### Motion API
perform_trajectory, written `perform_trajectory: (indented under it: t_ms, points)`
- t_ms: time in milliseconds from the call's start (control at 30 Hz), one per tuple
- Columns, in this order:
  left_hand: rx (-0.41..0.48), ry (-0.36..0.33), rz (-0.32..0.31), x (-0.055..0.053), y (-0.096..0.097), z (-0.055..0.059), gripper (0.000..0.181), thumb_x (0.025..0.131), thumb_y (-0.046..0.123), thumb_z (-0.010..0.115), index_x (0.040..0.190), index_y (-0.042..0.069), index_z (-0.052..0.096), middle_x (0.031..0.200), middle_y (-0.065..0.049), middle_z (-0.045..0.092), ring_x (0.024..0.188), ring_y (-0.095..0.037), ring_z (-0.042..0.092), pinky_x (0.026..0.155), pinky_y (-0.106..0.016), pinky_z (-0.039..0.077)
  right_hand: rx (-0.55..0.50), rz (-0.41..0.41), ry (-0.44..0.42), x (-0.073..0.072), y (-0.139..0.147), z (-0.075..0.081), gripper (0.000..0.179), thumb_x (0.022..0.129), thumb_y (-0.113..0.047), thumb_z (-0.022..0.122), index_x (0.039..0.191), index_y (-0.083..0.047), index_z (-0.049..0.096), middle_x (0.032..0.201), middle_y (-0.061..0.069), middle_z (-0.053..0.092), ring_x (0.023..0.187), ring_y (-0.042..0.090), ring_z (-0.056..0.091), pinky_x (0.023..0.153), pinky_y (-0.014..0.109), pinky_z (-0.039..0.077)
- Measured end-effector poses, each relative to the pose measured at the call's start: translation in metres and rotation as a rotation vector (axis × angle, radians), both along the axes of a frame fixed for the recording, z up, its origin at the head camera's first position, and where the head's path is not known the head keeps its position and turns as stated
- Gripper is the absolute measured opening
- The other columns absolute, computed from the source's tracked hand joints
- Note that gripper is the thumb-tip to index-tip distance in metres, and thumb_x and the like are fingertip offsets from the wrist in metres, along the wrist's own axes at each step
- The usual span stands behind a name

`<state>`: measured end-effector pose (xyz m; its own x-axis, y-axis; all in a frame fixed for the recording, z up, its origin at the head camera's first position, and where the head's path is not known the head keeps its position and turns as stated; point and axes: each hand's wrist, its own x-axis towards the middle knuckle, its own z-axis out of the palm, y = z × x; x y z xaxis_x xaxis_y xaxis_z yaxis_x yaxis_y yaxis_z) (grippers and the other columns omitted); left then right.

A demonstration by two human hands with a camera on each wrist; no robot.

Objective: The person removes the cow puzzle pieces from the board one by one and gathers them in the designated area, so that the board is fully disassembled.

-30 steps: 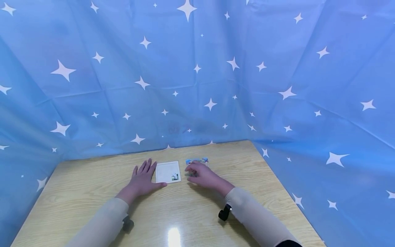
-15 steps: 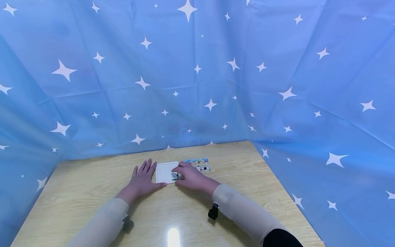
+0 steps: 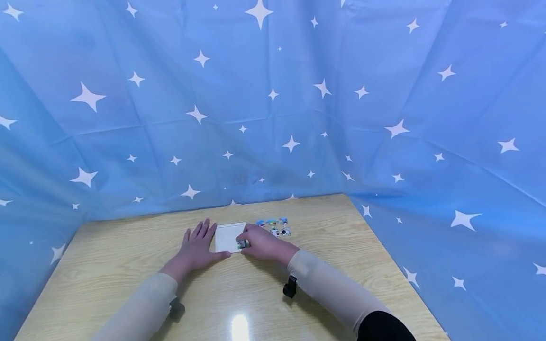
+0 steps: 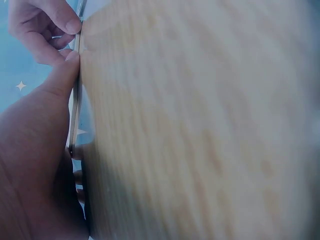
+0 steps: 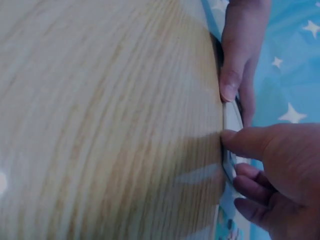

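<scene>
A square white puzzle tray (image 3: 226, 237) lies flat near the middle of the table. My left hand (image 3: 197, 248) rests at its left side, fingers straight and spread, the thumb along the near edge. At the tray's near right corner my right hand (image 3: 263, 242) has thumb and fingers curled, pinching a puzzle piece that the fingers mostly hide. Part of a picture (image 3: 241, 244) with green and dark marks shows in that corner. In the right wrist view, the right thumb (image 5: 245, 141) touches the tray's edge (image 5: 230, 117). The left wrist view has both thumbs beside that edge.
Several loose colourful puzzle pieces (image 3: 283, 232) lie right of the tray, partly behind my right hand. The wooden table (image 3: 204, 303) ends at a blue curtain (image 3: 239, 161) with white stars at the back and sides. Small black devices (image 3: 290, 287) sit at both wrists.
My right hand has moved left from the loose pieces to the tray's near right corner, uncovering more of those pieces. The left hand and the tray have stayed in place.
</scene>
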<state>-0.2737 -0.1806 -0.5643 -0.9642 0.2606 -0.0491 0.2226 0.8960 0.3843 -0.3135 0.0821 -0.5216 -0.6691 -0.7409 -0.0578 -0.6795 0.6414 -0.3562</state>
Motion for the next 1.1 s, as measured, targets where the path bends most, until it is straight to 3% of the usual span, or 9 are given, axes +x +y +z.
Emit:
perform_trajectory:
  t_ms: [333,667,1100]
  points:
    - [0.002,0.002,-0.002,0.0,-0.001,0.001,0.122,0.094,0.084,0.064,0.175,0.002,0.024,0.182,-0.027,0.013,0.168,-0.05,0.01,0.128,-0.078,0.004,-0.083,-0.021,-0.098,-0.005,0.002,-0.004,0.034,0.102,-0.017,0.083,0.135,-0.014,0.077,0.116,0.0,0.064,0.096,0.012,0.061,0.082,0.025,0.052]
    - [0.004,0.003,0.002,0.0,-0.002,-0.001,0.123,0.093,0.085,0.064,0.175,0.002,0.025,0.182,-0.027,0.013,0.168,-0.05,0.01,0.128,-0.077,0.004,-0.109,-0.026,-0.084,-0.005,0.002,-0.006,0.033,0.1,-0.016,0.085,0.132,-0.017,0.076,0.114,-0.001,0.064,0.092,0.01,0.058,0.081,0.026,0.052]
    - [-0.001,-0.005,-0.003,-0.002,0.0,-0.003,0.124,0.092,0.087,0.062,0.176,0.003,0.024,0.182,-0.026,0.011,0.168,-0.049,0.008,0.129,-0.077,0.003,-0.198,-0.058,-0.157,-0.008,0.008,-0.012,0.032,0.101,-0.017,0.083,0.133,-0.014,0.078,0.107,-0.003,0.06,0.09,0.008,0.059,0.083,0.026,0.054]
